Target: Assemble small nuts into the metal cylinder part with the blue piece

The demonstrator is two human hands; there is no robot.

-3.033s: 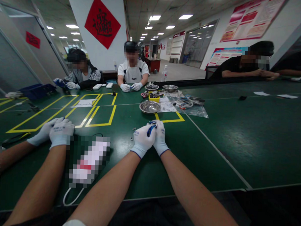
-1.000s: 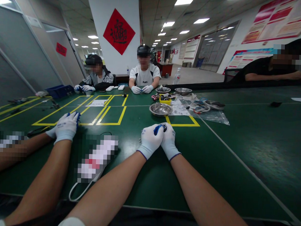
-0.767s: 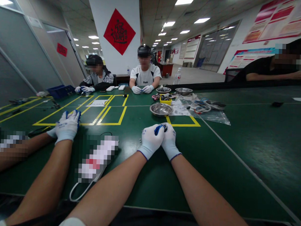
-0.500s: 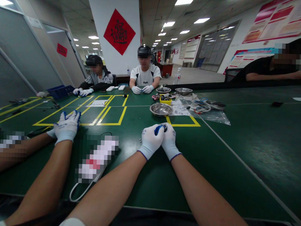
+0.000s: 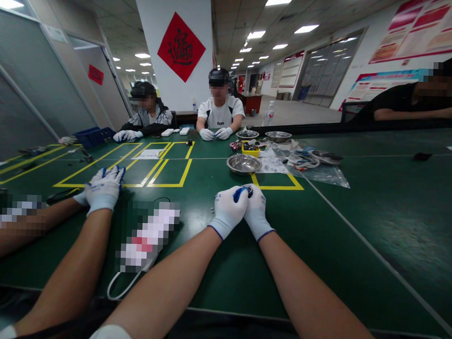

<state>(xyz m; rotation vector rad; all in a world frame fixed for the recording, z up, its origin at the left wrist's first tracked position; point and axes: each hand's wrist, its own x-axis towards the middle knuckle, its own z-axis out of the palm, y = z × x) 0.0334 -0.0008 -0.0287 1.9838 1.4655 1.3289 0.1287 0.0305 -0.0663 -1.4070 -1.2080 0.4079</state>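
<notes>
Both my hands wear white gloves with blue palms and meet over the green table [image 5: 319, 271]. My left hand [image 5: 229, 208] is closed, its thumb and fingers bent around a small dark part [image 5: 249, 191]. My right hand [image 5: 257, 210] is closed on the same part from the other side. The part looks black with a ring-like edge; most of it is hidden by the gloves, so its kind does not show. A few tiny metal pieces [image 5: 212, 210] lie on the table just left of my left hand.
Beyond my hands stands a steel bowl [image 5: 244, 164], with a yellow box [image 5: 251, 151] and bagged cables [image 5: 315, 160] behind. To my left lies a white pixelated object [image 5: 149, 238] with a cord. A co-worker's gloved hands [image 5: 104, 190] are farther left. Other people sit across the table.
The whole view has shifted slightly to the right. My hands keep the same hold on the small dark part. Across the table at left, a co-worker's hands have moved closer together.
</notes>
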